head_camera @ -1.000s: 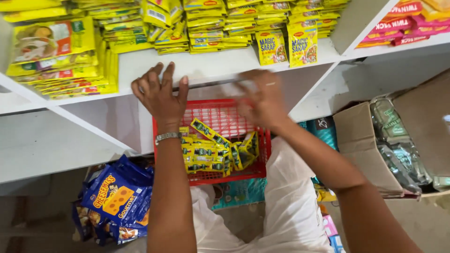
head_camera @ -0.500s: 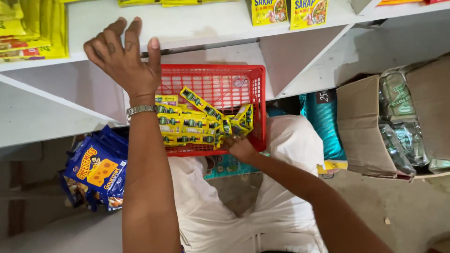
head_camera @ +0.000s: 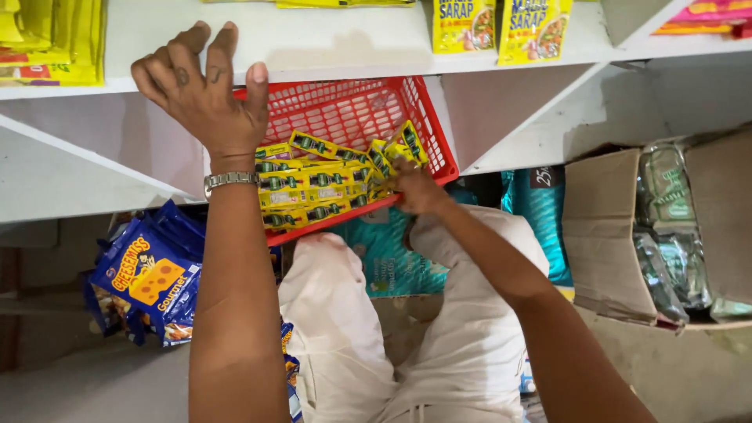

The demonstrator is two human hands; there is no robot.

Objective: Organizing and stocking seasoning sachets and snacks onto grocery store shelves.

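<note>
Item: right hand (head_camera: 415, 188), grip. I read the fingers as curled into the small yellow packets (head_camera: 317, 188) at the near right corner of the red basket (head_camera: 352, 113); whether they have pinched one or only rest among them I cannot tell, the fingertips being buried.

Item: packets, flat sachets with dark print, heaped loose across the basket's lower half. I judge them light, thin and pliable, with slick film likely to slide under a loose pinch; best taken by a short edge or several stacked flat.

Item: basket, red plastic mesh, tilted toward me against the edge of the white shelf (head_camera: 329, 43).

Item: left hand (head_camera: 204, 86), fingers spread, palm to the shelf edge just beside the basket's left rim, holding nothing; metal wristband (head_camera: 229, 180) below.

Item: surroundings. Blue snack bags (head_camera: 149, 274) lower left; cardboard box (head_camera: 607, 227) of clear-wrapped goods right; yellow pouches (head_camera: 501, 27) standing on the shelf above.
</note>
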